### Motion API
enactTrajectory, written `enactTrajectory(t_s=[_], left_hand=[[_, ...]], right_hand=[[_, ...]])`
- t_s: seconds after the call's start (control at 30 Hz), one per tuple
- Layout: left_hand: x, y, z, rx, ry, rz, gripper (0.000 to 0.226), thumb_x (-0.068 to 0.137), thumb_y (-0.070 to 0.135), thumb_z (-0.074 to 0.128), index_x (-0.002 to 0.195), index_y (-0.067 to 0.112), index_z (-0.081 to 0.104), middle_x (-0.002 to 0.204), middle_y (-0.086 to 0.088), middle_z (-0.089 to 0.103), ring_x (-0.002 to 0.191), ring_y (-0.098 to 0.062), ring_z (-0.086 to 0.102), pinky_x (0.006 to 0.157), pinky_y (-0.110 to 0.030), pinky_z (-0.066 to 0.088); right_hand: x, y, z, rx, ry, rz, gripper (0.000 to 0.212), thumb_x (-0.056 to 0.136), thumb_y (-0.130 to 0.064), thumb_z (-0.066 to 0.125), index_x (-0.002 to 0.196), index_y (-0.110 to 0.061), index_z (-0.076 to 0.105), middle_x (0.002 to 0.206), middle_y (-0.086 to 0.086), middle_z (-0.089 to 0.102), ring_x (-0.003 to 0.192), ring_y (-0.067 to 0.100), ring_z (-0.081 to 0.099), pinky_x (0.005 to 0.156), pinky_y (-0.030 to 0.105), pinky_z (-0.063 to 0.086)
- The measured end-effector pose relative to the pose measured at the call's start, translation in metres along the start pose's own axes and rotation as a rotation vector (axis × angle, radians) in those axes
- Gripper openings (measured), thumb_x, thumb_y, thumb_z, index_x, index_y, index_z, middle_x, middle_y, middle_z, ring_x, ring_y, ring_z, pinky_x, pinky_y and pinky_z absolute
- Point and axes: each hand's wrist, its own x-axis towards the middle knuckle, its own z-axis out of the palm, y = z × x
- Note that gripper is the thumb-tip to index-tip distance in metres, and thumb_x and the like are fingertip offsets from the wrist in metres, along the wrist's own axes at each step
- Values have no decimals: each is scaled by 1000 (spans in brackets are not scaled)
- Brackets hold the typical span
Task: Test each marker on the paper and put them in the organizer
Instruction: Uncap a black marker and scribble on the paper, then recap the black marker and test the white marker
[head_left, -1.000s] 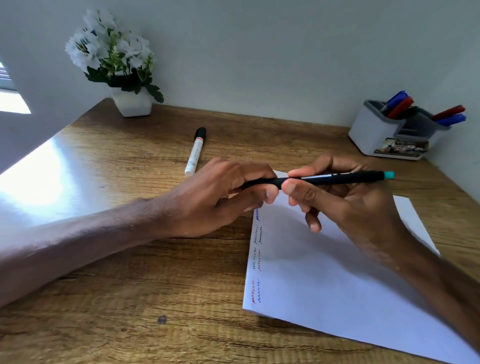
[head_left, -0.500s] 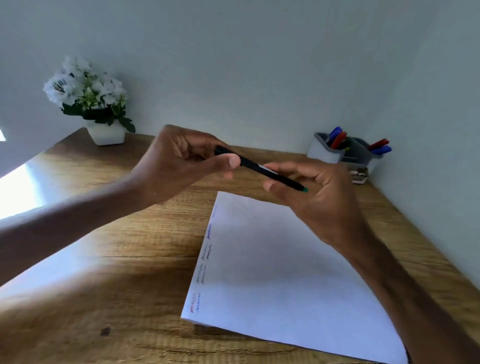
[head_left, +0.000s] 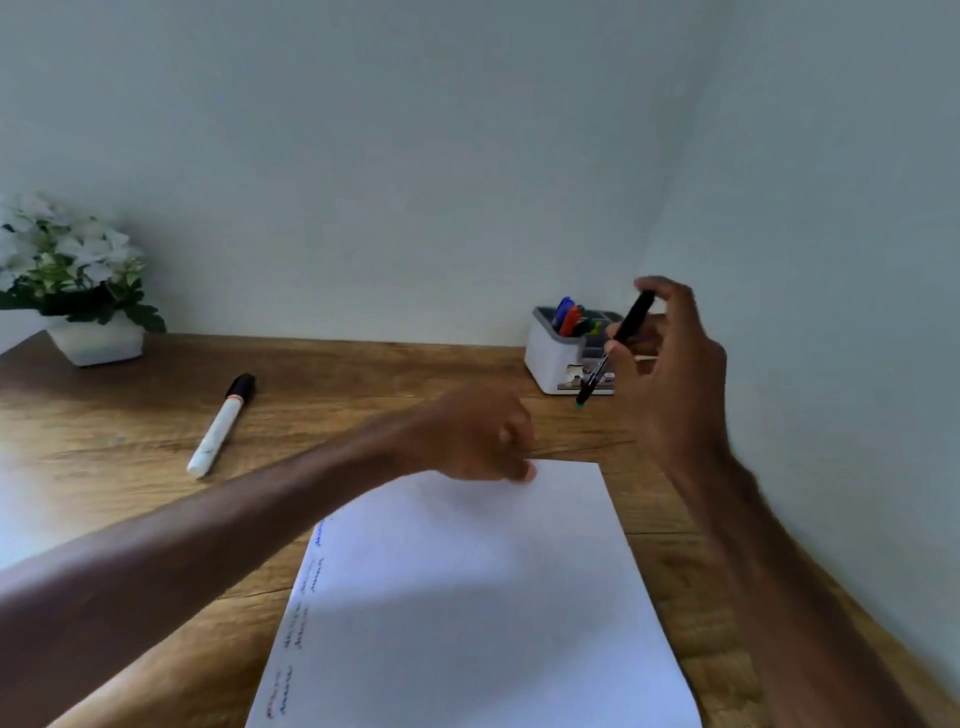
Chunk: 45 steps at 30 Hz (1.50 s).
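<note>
My right hand (head_left: 675, 379) is raised at the right, just in front of the organizer, and pinches a slim black marker (head_left: 623, 332) that tilts with its teal end down. The white and grey organizer (head_left: 549, 356) stands at the back right by the wall corner, with blue, red and green markers (head_left: 569, 317) upright in it. My left hand (head_left: 478, 436), blurred with curled fingers, rests at the top edge of the white paper (head_left: 467, 597). Short colour scribbles run down the paper's left margin. A white marker with a black cap (head_left: 218, 428) lies on the table to the left.
The wooden table (head_left: 104, 415) ends against walls at the back and right. A white pot of white flowers (head_left: 72, 291) stands at the back left. Bright glare falls on the table's left side.
My left hand let go of the black marker and dropped to the paper's top edge. My right hand carried the marker up and right, toward the organizer. The view tilted upward.
</note>
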Motion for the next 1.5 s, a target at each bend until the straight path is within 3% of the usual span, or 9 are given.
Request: enactTrajectory(t_s=[0.1, 0.27, 0.43, 0.53, 0.63, 0.9, 1.2, 1.33, 1.5], left_hand=[[8, -7, 14, 14, -4, -7, 29, 88, 40, 74, 113, 26, 74, 106, 13, 68, 95, -10, 60, 73, -26, 48], [6, -6, 20, -30, 5, -45, 36, 92, 34, 71, 128, 27, 69, 128, 14, 65, 118, -9, 57, 84, -22, 44], [4, -7, 24, -86, 20, -101, 35, 92, 34, 72, 126, 29, 68, 129, 12, 61, 118, -10, 55, 96, -33, 52], [6, -5, 26, -91, 26, -105, 35, 91, 35, 73, 125, 30, 68, 129, 11, 62, 117, -10, 56, 96, -35, 53], [8, -7, 28, -74, 16, -98, 35, 91, 36, 72, 126, 30, 67, 130, 10, 62, 118, -12, 55, 98, -37, 53], [10, -10, 30, -70, 8, -82, 36, 91, 36, 72, 126, 30, 68, 131, 9, 62, 118, -13, 57, 97, -39, 54], [10, -11, 28, -70, 20, -63, 34, 90, 37, 72, 123, 30, 69, 128, 11, 63, 117, -10, 56, 96, -38, 54], [8, -8, 27, -81, 19, -68, 34, 91, 35, 72, 124, 29, 69, 129, 11, 63, 119, -11, 56, 97, -37, 53], [6, -3, 23, -53, 10, -53, 35, 93, 33, 70, 127, 26, 68, 132, 10, 63, 122, -10, 56, 98, -34, 52]], right_hand=[[25, 12, -10, 22, 97, -5, 53, 91, -1, 72, 137, -18, 50, 105, 3, 72, 83, 0, 70, 70, 3, 53], [69, 32, -6, 56, 307, -77, 29, 100, -10, 62, 128, -12, 56, 106, 13, 74, 93, 20, 75, 77, 39, 64], [91, 55, 5, 13, 331, -132, 21, 104, -8, 52, 124, -9, 57, 101, 10, 76, 94, 19, 75, 84, 33, 62], [90, 68, 8, -7, 274, -126, 19, 105, -8, 50, 122, -6, 59, 105, 14, 75, 101, 22, 74, 83, 3, 49], [85, 73, 10, -26, 230, -100, 19, 106, -6, 50, 122, -4, 60, 108, 16, 75, 103, 23, 72, 77, -7, 40], [79, 86, 19, -181, 144, -35, 22, 105, -9, 52, 117, -1, 68, 111, 15, 74, 99, 21, 69, 80, 8, 46], [74, 85, 20, -245, 33, 48, 30, 107, -6, 48, 131, -4, 66, 131, 13, 68, 122, 26, 64, 99, 22, 43], [70, 78, 20, -231, 104, 30, 31, 105, -2, 49, 132, -4, 64, 133, 13, 67, 124, 26, 63, 104, 28, 46], [59, 55, 16, -219, 248, -98, 34, 89, 9, 47, 110, -2, 71, 113, 12, 74, 110, 26, 68, 94, 20, 45]])
